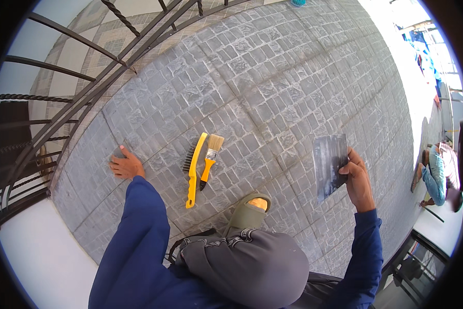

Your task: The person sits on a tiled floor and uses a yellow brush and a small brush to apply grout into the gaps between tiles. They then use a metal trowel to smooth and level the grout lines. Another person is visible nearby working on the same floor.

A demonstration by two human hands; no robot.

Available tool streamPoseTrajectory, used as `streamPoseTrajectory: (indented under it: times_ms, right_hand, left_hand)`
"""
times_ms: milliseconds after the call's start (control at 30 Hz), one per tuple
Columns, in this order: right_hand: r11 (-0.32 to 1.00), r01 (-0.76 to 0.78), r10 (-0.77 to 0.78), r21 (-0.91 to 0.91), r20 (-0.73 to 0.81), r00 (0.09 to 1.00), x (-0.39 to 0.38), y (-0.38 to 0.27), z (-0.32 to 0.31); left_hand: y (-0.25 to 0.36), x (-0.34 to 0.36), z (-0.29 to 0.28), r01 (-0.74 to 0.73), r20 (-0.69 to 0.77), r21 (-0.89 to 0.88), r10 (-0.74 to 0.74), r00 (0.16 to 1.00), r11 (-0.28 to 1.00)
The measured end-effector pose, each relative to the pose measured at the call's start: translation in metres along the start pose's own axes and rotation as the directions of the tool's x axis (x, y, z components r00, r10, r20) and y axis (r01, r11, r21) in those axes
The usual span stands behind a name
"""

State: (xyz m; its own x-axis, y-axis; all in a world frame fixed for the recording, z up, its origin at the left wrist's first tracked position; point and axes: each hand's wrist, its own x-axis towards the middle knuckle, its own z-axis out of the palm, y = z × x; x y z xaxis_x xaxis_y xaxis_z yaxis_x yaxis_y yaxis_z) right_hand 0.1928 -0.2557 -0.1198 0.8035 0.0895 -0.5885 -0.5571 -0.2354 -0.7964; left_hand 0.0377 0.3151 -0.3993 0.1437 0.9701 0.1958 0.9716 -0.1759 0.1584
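Note:
My left hand (pixel 127 164) rests on the grey tiled floor (pixel 272 92), its thumb apart from the other fingers; nothing shows in it. My right hand (pixel 356 179) pinches a thin dark grey rectangular sheet (pixel 328 164) with whitish streaks, which looks like sandpaper. The sheet is held up by its right side, between thumb and fingers. Between my two hands lie a yellow-handled wire brush (pixel 192 172) with dark bristles and, just right of it, a paintbrush (pixel 210 160) with a yellow and black handle and pale bristles.
A dark metal railing (pixel 82 103) curves along the left, by a white wall (pixel 41 242). My foot in a green slide sandal (pixel 246 210) is close below the brushes. Another person (pixel 437 172) crouches at the far right. A teal object (pixel 298 2) sits at the top edge.

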Motion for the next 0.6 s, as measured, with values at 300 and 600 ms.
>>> streamPoseTrajectory:
  times_ms: [300,600]
  right_hand:
    - [0.752,0.282,-0.256,-0.596,0.13,0.958,0.216,-0.033,0.148]
    - [0.225,0.439,-0.47,-0.87,0.298,0.831,0.281,-0.057,0.257]
  left_hand:
    - [0.005,-0.003,-0.008,-0.019,0.033,0.015,0.019,0.999,1.0]
    - [0.01,-0.001,-0.015,-0.013,0.068,0.014,0.012,0.998,1.0]
